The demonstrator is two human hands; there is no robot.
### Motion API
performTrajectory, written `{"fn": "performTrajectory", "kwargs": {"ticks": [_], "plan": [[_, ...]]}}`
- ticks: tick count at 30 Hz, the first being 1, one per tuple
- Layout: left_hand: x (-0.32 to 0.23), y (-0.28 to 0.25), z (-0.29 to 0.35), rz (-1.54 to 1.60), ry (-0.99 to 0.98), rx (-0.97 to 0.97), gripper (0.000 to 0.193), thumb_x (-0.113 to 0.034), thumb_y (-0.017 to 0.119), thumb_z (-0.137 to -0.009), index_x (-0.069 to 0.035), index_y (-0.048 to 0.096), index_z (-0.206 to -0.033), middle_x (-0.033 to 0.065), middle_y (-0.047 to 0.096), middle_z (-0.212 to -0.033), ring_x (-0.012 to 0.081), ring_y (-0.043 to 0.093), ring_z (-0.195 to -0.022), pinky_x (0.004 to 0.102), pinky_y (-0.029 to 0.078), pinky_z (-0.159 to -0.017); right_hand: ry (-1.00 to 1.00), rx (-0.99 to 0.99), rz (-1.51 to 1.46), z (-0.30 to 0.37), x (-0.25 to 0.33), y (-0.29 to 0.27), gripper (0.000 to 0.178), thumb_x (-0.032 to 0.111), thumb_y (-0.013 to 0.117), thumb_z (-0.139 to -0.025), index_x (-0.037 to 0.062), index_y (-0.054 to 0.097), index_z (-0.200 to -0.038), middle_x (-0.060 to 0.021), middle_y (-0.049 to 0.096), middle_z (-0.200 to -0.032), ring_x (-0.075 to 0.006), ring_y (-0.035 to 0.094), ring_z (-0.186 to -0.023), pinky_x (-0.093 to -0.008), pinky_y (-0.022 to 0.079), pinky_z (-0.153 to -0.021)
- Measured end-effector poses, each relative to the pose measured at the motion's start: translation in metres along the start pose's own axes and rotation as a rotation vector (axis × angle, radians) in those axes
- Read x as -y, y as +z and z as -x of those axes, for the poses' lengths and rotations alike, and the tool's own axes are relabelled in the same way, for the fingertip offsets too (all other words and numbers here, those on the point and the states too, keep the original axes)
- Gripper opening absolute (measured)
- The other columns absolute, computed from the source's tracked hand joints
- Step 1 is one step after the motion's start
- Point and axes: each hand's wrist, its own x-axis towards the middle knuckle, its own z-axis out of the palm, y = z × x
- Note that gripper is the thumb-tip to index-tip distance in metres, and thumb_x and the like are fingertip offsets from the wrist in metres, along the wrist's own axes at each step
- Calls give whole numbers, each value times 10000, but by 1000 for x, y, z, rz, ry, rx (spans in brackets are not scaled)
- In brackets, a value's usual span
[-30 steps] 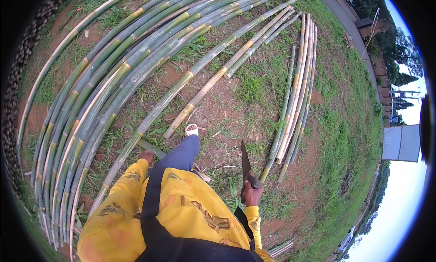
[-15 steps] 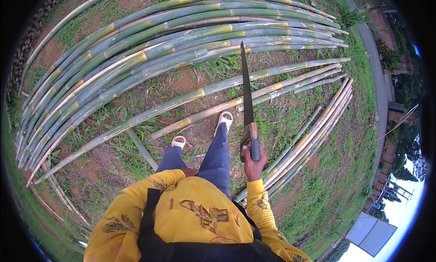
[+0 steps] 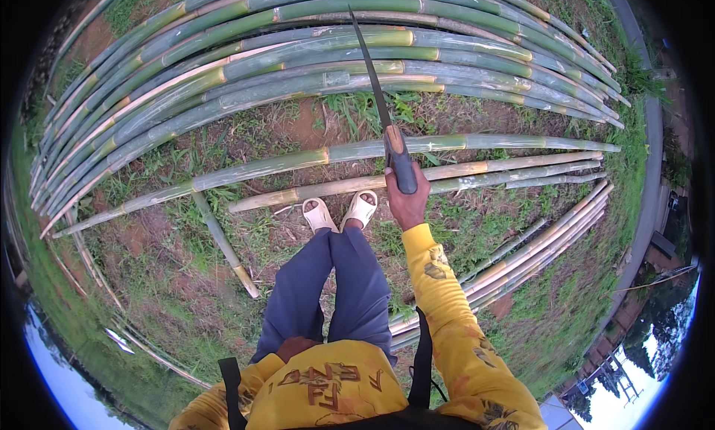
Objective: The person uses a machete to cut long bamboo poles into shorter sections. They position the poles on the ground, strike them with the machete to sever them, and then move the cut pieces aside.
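Observation:
My right hand is wrapped round the dark grip of a handsaw with a wooden section where blade meets handle. Its long dark blade points away from me, and the tip overlaps the large row of green bamboo poles; I cannot tell whether it touches them. Below the saw's handle, a single bamboo pole lies across the ground, with a paler bamboo pole nearer my feet. My left hand rests low beside my thigh, its fingers hidden by the yellow shirt.
Both my feet, in cream slides, stand just short of the paler pole. A short bamboo piece lies left of my legs. Several thin pale poles are bunched at the right. Beyond the grass runs a grey road.
My right arm has reached farther forward with the saw, which now extends deeper over the bamboo row. My feet have come together beside the paler pole. My left hand stays low.

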Motion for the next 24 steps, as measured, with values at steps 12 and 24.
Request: {"fn": "performTrajectory", "kwargs": {"ticks": [12, 24], "plan": [[90, -361, -363, -504, 302, -1072, 270, -115, 684, -875, -41, 671, -1135, 179, 684, -1114, 407, 629, -1045, 479, 499, -922, -272, -123, -38, -49, -194, 100, 166, 79, 762, -850, 34, 604, -873, -54, 582, -643, -175, 553, -528, -321, 459, -562], [140, -548, -459, -1340, -10, -1383, 351, -175, 698, -823, -83, 583, -1141, 90, 615, -1120, 254, 585, -1151, 401, 432, -1001, -196, -168, -307, -59, -270, 123, 137, 47, 696, -896, -24, 637, -996, -34, 639, -780, -115, 581, -665, -284, 486, -634]]}}
